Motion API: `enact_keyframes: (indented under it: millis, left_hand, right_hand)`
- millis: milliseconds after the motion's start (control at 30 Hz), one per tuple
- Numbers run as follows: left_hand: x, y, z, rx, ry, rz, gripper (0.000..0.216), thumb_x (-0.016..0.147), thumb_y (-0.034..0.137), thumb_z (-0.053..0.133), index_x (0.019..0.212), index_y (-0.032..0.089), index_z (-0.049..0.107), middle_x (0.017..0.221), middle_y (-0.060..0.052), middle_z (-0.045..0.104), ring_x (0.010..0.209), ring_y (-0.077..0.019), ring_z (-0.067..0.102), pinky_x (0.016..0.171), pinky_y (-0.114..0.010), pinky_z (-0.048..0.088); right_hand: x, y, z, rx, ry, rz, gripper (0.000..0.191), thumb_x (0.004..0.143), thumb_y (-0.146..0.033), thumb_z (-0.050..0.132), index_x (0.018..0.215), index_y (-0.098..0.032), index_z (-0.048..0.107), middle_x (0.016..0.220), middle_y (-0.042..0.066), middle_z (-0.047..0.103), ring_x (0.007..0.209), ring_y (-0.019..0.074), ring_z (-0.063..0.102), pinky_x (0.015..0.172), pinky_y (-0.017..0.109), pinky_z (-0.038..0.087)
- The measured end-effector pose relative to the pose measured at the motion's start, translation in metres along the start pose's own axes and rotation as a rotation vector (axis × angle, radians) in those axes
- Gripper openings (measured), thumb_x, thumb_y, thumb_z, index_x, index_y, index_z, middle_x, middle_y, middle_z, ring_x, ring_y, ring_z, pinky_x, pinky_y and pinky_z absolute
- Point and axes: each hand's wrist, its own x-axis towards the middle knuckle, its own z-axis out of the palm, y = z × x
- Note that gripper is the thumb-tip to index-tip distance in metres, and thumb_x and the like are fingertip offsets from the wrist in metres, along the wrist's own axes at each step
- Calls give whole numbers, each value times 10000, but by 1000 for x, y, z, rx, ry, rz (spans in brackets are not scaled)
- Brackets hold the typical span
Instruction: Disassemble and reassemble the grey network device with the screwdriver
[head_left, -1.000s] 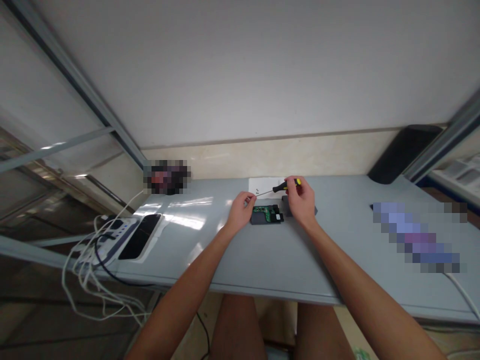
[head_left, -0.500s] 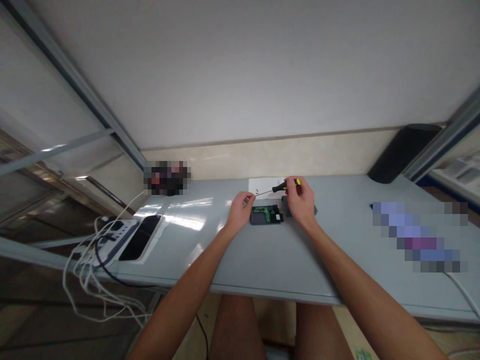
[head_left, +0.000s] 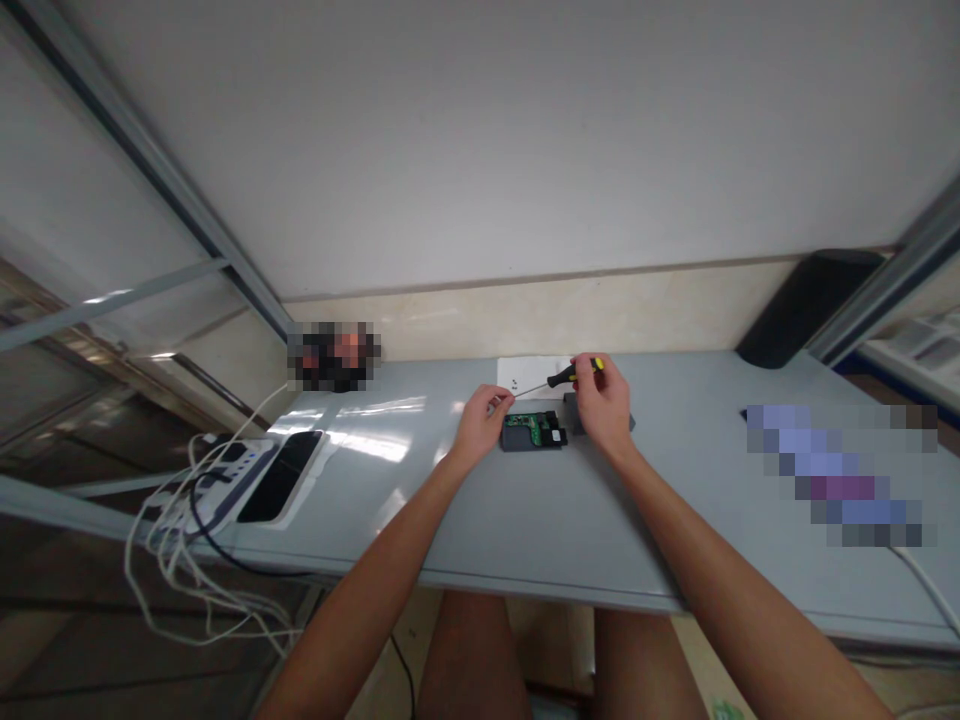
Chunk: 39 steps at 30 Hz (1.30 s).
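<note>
My right hand (head_left: 602, 405) is closed round a screwdriver (head_left: 571, 374) with a black and yellow handle; its thin shaft points left toward my left hand. My left hand (head_left: 481, 424) has its fingers pinched together at the shaft's tip, and what they hold is too small to make out. Between the hands lies a small dark case with a green circuit board (head_left: 533, 431) showing inside. A dark grey piece (head_left: 574, 410) lies under my right hand, mostly hidden. A white sheet (head_left: 529, 375) lies just behind the hands.
The grey table (head_left: 540, 510) runs to a wall at the back. At the left edge sit a dark phone on a white pad (head_left: 283, 475) and a power strip with white cables (head_left: 196, 500). A black cylinder (head_left: 806, 305) stands at the back right.
Almost nothing differs; my hands stay in place with the screwdriver, shifting only slightly.
</note>
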Motion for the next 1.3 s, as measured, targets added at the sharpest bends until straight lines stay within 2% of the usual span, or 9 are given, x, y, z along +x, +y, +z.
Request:
enact_keyframes:
  millis: [133,200,300,367,500,833,1033,1167,1300]
  left_hand:
    - [-1,1,-2,18,-47,39,115,1030,239,706,953,217,789,999,-41,757,962,-194,703,932,-328,575]
    - [-1,1,-2,13,-65,46,101,1030,241,713,1003,224,808,1040,-49,778,1001,-203,716,958,-339,576]
    - [0,0,-1,18,-46,29,196,1083,248,626,1156,232,807,1157,-69,794,1096,-219,722,1005,-362,572]
    - [0,-1,0,31,-4,-10,266,1120,245,535,1188,221,791,1186,-79,792,1126,-224,722,1013,-368,570]
    - [0,-2,2,68,21,-52,282,1121,235,502,1091,204,782,1121,-78,792,1090,-228,726,988,-366,573]
    - [-2,12,-1,207,-43,22,282,1030,165,576,825,218,761,900,-45,776,933,-231,688,934,-373,532]
    - [-3,13,-2,264,-77,61,292,1023,174,587,784,221,749,867,-49,769,935,-235,692,948,-385,522]
    - [-3,13,-2,288,-98,69,318,1040,199,576,777,222,753,868,-55,781,918,-235,693,941,-389,521]
    - [-2,13,-2,301,-101,71,334,1043,200,568,760,227,743,862,-53,791,909,-236,692,938,-393,524]
  right_hand:
    - [2,0,-1,27,4,-25,517,989,-722,600,976,-216,704,769,-8,625,673,166,540,660,292,450]
    - [2,-1,-1,23,0,-43,511,991,-715,605,976,-215,707,769,-9,624,667,163,524,655,293,436]
    - [1,-1,-1,-14,-19,-53,504,998,-704,603,996,-215,722,755,-8,626,667,166,518,660,297,430]
    - [0,-1,-1,-40,-35,-49,505,999,-703,601,1002,-215,730,719,-15,607,651,167,510,648,296,418]
    - [-2,-2,0,-85,-59,-58,507,997,-702,602,967,-212,730,651,-30,569,609,161,496,612,292,380]
    - [-5,-2,0,-173,-106,-75,512,998,-722,597,960,-231,735,630,-25,593,583,169,533,601,294,379]
    - [-7,-2,1,-178,-117,-96,497,1004,-707,598,965,-231,736,622,-25,586,580,171,527,597,300,382]
    - [-7,-7,2,-145,-194,-121,439,1018,-647,609,987,-230,741,718,0,647,617,170,546,608,305,413]
    - [-7,-15,6,-48,-281,-205,362,1011,-576,643,1023,-233,756,1030,74,743,828,199,671,688,319,506]
